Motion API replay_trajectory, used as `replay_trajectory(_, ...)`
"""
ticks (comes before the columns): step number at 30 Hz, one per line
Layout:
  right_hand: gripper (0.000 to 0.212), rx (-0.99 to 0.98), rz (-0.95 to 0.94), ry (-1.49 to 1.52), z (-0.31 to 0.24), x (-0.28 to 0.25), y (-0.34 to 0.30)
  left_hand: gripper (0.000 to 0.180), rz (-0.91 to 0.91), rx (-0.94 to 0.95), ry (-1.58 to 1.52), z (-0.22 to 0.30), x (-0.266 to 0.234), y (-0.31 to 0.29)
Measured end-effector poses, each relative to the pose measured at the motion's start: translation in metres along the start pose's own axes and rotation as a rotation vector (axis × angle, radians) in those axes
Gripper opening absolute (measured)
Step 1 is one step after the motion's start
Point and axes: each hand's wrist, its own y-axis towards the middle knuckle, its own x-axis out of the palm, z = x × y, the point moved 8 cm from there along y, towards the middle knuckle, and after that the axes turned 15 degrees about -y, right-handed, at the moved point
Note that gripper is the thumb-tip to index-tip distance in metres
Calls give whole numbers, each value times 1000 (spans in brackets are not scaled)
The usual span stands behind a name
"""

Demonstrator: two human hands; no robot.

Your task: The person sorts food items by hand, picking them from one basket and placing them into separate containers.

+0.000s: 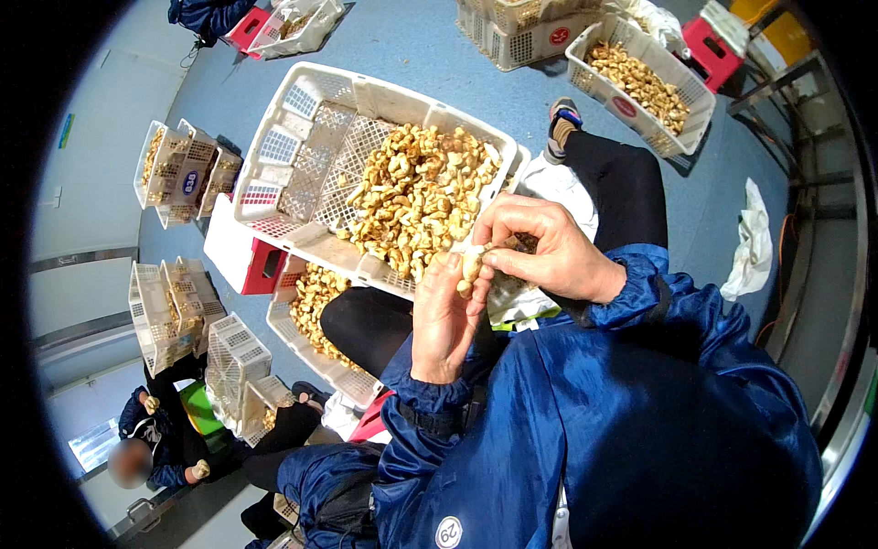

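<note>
Over the near edge of a tilted white plastic crate [311, 151], both my hands meet at a small yellowish mushroom [470, 267]. My right hand [558, 252] pinches its upper part between thumb and fingertips. From below, my left hand [442, 320] has its thumb and fingers closed about the same mushroom. A heap of yellow-brown mushrooms [421, 192] covers the right part of the crate floor; bare mesh shows at its left. Just beneath my right hand lies something dark and crumbly, partly hidden.
Another crate of mushrooms [318, 302] stands below the first, beside my knee. A red and white stool [265, 265] adjoins it. A filled crate [640, 87] sits at the upper right. Stacked crates [174, 306] line the left, where another person [155, 444] sits.
</note>
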Motion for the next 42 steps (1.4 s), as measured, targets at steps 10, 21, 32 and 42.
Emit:
replay_trajectory(10,4,264,-47,-16,28,-17,-6,32,-119,522,-260,145,-75,-87)
replay_trajectory(21,5,202,-133,-10,15,13,-1,34,513,809,-42,177,-245,-137)
replay_trajectory(32,14,4,-89,-1,-18,15,7,30,-54,245,244,30,2,-27)
replay_trajectory(42,12,154,-7,141,7,0,-6,28,-10,327,501,20,17,-15)
